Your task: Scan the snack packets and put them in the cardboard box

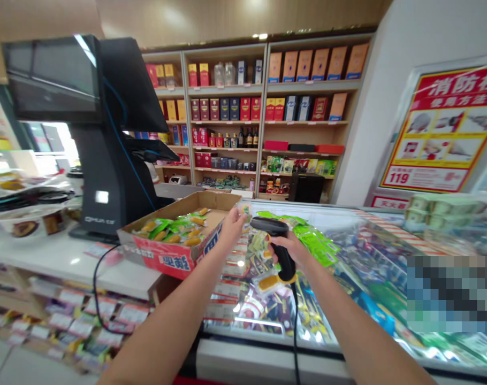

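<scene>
My right hand point(289, 248) is wrapped round the grip of a black barcode scanner point(284, 262) with yellow trim, its head pointing left. A cable hangs from the grip. Just left of the scanner head, my left hand point(232, 227) pinches a small clear-and-green snack packet point(245, 209). Beside that hand is an open red cardboard box point(159, 255) with several snack packets point(175, 230), yellow pieces showing in them. Green packets point(313, 243) lie on the freezer's glass top to the right of the scanner. Below the scanner is a packet with a yellow piece point(268, 282).
A glass-topped freezer point(267, 323) stands in front of me. To the left, a black point-of-sale terminal point(115, 144) and tubs point(30, 216) occupy the white counter point(75, 262). Stacked cups point(436, 216) are at the right. Shelves of boxes point(223, 109) line the back wall.
</scene>
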